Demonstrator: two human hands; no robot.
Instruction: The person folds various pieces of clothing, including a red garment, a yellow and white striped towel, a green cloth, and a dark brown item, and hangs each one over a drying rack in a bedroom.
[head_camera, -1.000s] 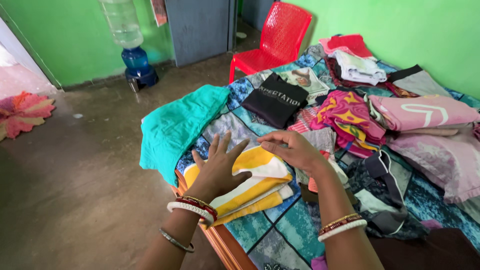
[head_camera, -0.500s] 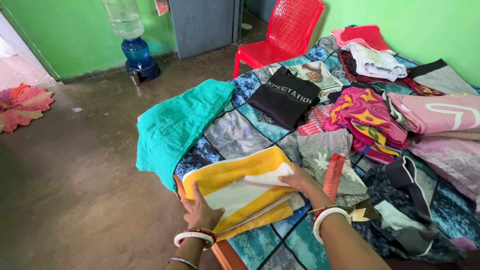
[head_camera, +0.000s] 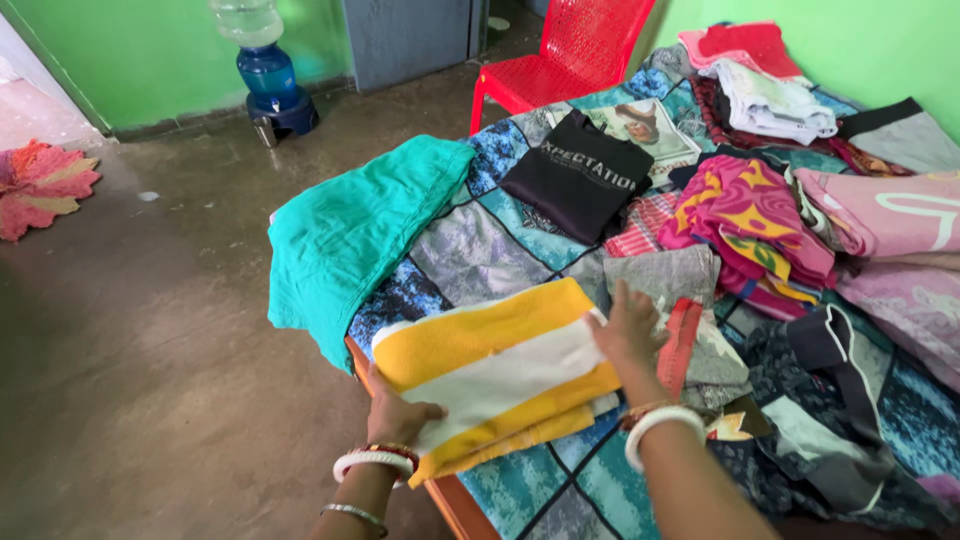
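Towel (head_camera: 495, 375), folded, on the bed (head_camera: 480, 250): I see my left hand (head_camera: 397, 415) gripping its near edge, right hand (head_camera: 630, 330) flat at its far end

Left hand (head_camera: 398, 414) fingertips are hidden under the folded yellow-and-white striped towel (head_camera: 495, 370). Red plastic chair (head_camera: 575, 55) and clear water-dispenser bottle (head_camera: 245, 20) are cut off at the top edge.

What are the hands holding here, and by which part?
The folded yellow-and-white towel: left hand at its near-left end, right hand at its right end. Whether the fingers grip or only press cannot be told.
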